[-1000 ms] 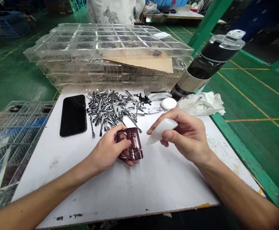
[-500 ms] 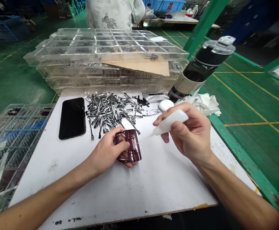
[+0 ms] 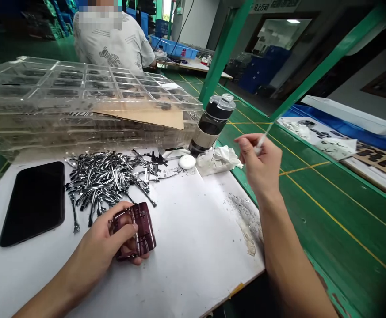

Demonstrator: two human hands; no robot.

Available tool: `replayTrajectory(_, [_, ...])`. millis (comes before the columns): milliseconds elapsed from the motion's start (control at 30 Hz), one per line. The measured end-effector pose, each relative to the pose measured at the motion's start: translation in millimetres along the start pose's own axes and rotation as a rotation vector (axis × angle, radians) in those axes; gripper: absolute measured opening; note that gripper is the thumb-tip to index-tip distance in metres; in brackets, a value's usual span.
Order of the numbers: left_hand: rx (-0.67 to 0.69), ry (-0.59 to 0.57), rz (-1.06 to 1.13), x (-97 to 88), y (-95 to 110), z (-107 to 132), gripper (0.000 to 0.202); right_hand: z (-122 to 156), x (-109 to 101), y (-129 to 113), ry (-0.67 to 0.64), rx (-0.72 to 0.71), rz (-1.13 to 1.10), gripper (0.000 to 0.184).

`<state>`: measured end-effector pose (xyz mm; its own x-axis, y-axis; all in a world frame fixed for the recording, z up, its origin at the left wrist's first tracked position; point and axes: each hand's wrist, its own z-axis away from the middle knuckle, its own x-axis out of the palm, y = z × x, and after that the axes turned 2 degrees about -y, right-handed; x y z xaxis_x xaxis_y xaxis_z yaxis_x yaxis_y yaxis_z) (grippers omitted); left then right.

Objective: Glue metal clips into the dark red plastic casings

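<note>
My left hand [image 3: 101, 243] grips a glossy dark red buckle [image 3: 146, 232] above the white table, thumb across its open frame and fingers beneath. To the right, past the table's edge, my right hand [image 3: 262, 165] is raised and closed around a small white squeeze bottle [image 3: 260, 143]. Its thin tip points up and away; the hand hides most of its body. Just beyond the left hand lies a pile of small shiny metal pieces [image 3: 105, 179], with a few black bits at its right end.
A black phone [image 3: 33, 203] lies at left. Clear compartment trays [image 3: 66, 81] are stacked behind, with cardboard [image 3: 146, 115] on them. A dark bottle [image 3: 212, 123], a round white case [image 3: 187, 162] and crumpled tissue [image 3: 224, 157] stand near the right edge. A person [image 3: 113, 42] sits beyond; green posts [image 3: 226, 48] rise at right.
The view has swung right. My right hand has moved away from the buckle to the right, and the squeeze bottle's tip has turned from facing the buckle to pointing up and away. My left hand keeps its hold.
</note>
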<state>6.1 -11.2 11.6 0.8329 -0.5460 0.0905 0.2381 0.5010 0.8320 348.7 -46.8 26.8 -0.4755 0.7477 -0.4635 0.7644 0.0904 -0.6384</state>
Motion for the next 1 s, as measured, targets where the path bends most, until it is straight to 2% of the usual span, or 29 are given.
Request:
replayTrajectory(67, [0.002,-0.002,-0.008,1.3,1.0,1.4,0.029,-1.7,-3.8,5.8,-0.127,0.05,0.039,0.026])
replayTrajectory(167, [0.004,-0.01,-0.028,1.6,1.7,2.5,0.026,1.7,4.4,4.0,-0.314,0.058,0.06,0.026])
replayTrajectory(267, [0.025,-0.032,-0.026,1.2,1.2,2.4,0.025,6.6,16.8,-0.2,-0.358,0.004,0.123,0.014])
replayTrajectory(400, [0.057,-0.059,-0.017,-0.8,-0.4,0.4,0.023,7.0,21.5,2.3,-0.243,0.022,0.171,0.017])
replayTrajectory(467, [0.065,-0.099,-0.023,-3.0,-1.1,-1.5,0.019,4.6,19.2,3.3,-0.139,0.037,0.142,0.018])
replayTrajectory(533, [0.068,-0.145,-0.01,-5.4,-1.4,-3.1,0.015,2.1,17.9,-0.5,0.017,0.014,0.082,0.017])
replayTrajectory(600, [0.068,-0.166,0.017,-7.4,-1.2,-4.2,0.013,2.5,20.7,-11.3,0.186,-0.021,-0.077,0.017])
replayTrajectory(667, [0.082,-0.168,0.031,-8.7,-0.9,-4.8,0.012,8.9,28.6,-29.1,0.257,-0.027,-0.336,0.021])
replayTrajectory(733, [0.101,-0.182,0.02,-9.4,-1.4,-5.4,0.009,22.4,40.5,-51.1,0.143,0.0,-0.569,0.022])
replayTrajectory(833, [0.127,-0.199,0.013,-9.6,-4.3,-7.2,0.006,49.7,60.1,-81.2,-0.243,0.022,-0.659,0.015])
replayTrajectory(900, [0.14,-0.193,0.024,-9.6,-7.0,-8.8,0.007,64.9,70.6,-92.7,-0.449,0.023,-0.665,0.012])
replayTrajectory(1000, [0.15,-0.185,0.038,-9.8,-9.8,-10.1,0.011,75.9,79.9,-96.2,-0.56,0.037,-0.643,0.014])
